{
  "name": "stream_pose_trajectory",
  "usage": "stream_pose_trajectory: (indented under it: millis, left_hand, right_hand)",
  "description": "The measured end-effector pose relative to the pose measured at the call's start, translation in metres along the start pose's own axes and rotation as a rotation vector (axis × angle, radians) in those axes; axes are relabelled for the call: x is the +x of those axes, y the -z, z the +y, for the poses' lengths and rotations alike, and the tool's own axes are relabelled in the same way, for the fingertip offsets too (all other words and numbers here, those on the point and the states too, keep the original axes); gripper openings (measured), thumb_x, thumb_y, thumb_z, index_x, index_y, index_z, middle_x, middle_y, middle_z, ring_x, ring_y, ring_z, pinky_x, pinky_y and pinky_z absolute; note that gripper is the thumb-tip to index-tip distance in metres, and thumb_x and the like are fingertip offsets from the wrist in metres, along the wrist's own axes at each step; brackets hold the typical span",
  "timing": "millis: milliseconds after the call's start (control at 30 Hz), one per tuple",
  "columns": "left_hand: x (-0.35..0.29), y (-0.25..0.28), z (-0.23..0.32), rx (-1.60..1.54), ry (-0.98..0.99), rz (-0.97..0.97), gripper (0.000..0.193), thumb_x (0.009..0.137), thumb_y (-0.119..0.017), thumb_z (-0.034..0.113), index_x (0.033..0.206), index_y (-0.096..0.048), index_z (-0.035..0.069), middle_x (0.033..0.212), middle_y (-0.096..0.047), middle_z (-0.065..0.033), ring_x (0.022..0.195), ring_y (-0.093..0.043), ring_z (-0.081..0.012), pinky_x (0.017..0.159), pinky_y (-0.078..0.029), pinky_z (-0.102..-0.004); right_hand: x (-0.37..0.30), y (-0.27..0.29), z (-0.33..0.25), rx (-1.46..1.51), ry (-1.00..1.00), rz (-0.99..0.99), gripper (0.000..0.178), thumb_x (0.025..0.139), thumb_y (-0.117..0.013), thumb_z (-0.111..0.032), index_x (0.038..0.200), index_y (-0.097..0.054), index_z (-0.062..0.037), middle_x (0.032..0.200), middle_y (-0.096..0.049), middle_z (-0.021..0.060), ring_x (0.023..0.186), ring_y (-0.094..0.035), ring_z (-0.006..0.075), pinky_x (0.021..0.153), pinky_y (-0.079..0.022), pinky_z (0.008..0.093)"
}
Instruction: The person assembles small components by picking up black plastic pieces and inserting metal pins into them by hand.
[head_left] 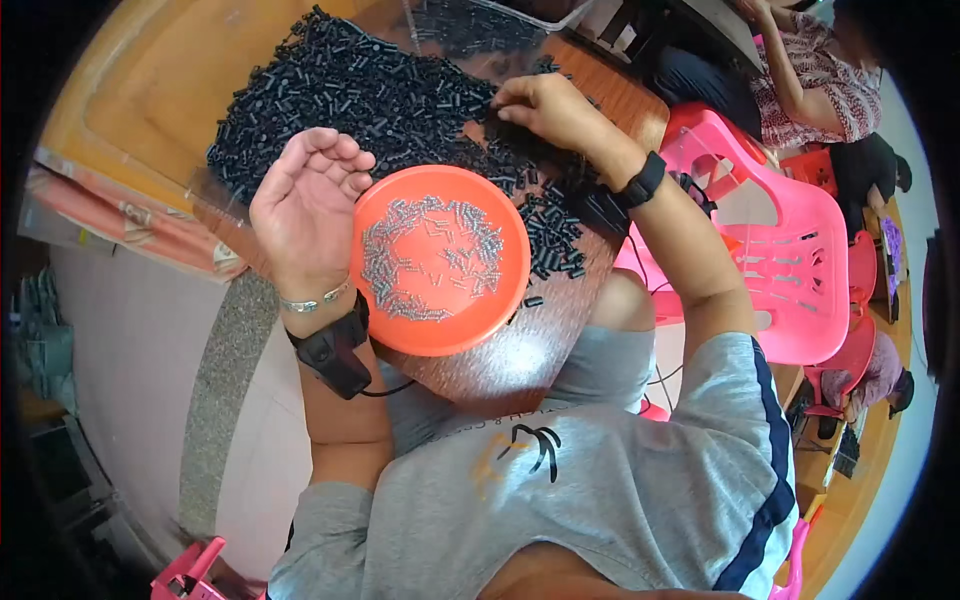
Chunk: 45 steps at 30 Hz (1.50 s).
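Head view, the only one.

Item: left hand (305, 205), left of centre in the frame, palm turned up, beside the bowl's rim; fingers loosely curled close to one another, nothing visible in them.

Item: right hand (555, 110), upper centre, at the edge of the black heap; thumb and forefinger drawn near each other, but I cannot tell whether they pinch a piece.

Item: orange bowl (450, 338), centre, on a brown table (490, 375). It holds many small silvery pieces (482, 245), ringed thickly along the sides, sparser in the middle.

Item: black cylindrical pieces (340, 95), a broad loose heap across the upper left and upper centre, with a smaller spill (552, 240) right of the bowl.

Item: clear plastic tub (470, 35), top centre, dark pieces showing in or through it.

Standing of the work, by my reckoning: plenty left, since both stocks are ample. Finished pieces: none I can single out; at this size, joined and unjoined black pieces look alike, so the amount done stays uncertain.
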<state>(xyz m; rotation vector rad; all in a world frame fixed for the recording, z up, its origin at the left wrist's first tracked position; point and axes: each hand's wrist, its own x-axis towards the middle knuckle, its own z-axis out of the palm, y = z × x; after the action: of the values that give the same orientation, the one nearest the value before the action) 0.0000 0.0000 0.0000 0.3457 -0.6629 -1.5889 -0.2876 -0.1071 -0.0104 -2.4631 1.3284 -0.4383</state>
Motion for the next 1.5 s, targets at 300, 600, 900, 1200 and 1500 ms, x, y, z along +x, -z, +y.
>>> stream_pose_trajectory:
  millis: [300,600,900,1200,1500]
  left_hand:
    - [0.004,0.0,-0.004,0.015,0.03,0.037,0.028,0.096,-0.04,0.022,0.097,-0.056,-0.002,0.091,-0.061,-0.0139,0.083,-0.061,-0.0255,0.072,-0.05,-0.0341]
    - [0.005,0.008,-0.005,-0.019,0.053,-0.053,0.027,0.095,-0.038,0.021,0.102,-0.054,-0.001,0.098,-0.059,-0.0146,0.09,-0.058,-0.027,0.078,-0.048,-0.0355]
    - [0.005,0.002,-0.003,-0.002,0.018,0.034,0.029,0.096,-0.038,0.021,0.098,-0.055,-0.002,0.09,-0.061,-0.0138,0.082,-0.061,-0.025,0.072,-0.05,-0.0339]
    - [0.003,0.006,0.005,-0.021,-0.013,-0.013,0.031,0.096,-0.037,0.021,0.099,-0.055,-0.003,0.091,-0.061,-0.0154,0.084,-0.061,-0.0271,0.073,-0.049,-0.0346]
    - [0.001,0.004,0.007,-0.018,-0.041,-0.013,0.03,0.096,-0.037,0.021,0.099,-0.055,-0.003,0.09,-0.061,-0.0152,0.082,-0.061,-0.0268,0.072,-0.049,-0.0341]
  right_hand:
    - [0.008,0.002,-0.002,-0.041,0.01,0.121,0.019,0.078,-0.065,-0.016,0.095,-0.068,-0.0098,0.088,-0.068,0.0117,0.082,-0.065,0.0286,0.074,-0.051,0.0367]
    - [0.022,-0.017,-0.014,-0.063,0.154,-0.027,0.014,0.076,-0.062,-0.018,0.087,-0.069,-0.0113,0.08,-0.067,0.0106,0.079,-0.064,0.0302,0.07,-0.05,0.0393]
    - [0.019,-0.017,-0.017,-0.27,0.145,-0.118,0.013,0.075,-0.063,-0.015,0.085,-0.067,-0.008,0.085,-0.065,0.0102,0.083,-0.062,0.0298,0.072,-0.049,0.0395]
    - [0.015,-0.019,-0.018,-0.296,0.229,-0.017,0.014,0.077,-0.061,-0.021,0.084,-0.067,-0.0103,0.08,-0.066,0.0124,0.079,-0.064,0.0318,0.068,-0.05,0.0424]
    - [0.02,-0.027,-0.025,-0.412,0.197,-0.087,0.014,0.077,-0.061,-0.017,0.087,-0.065,-0.0077,0.085,-0.063,0.0125,0.081,-0.062,0.0317,0.071,-0.05,0.0401]
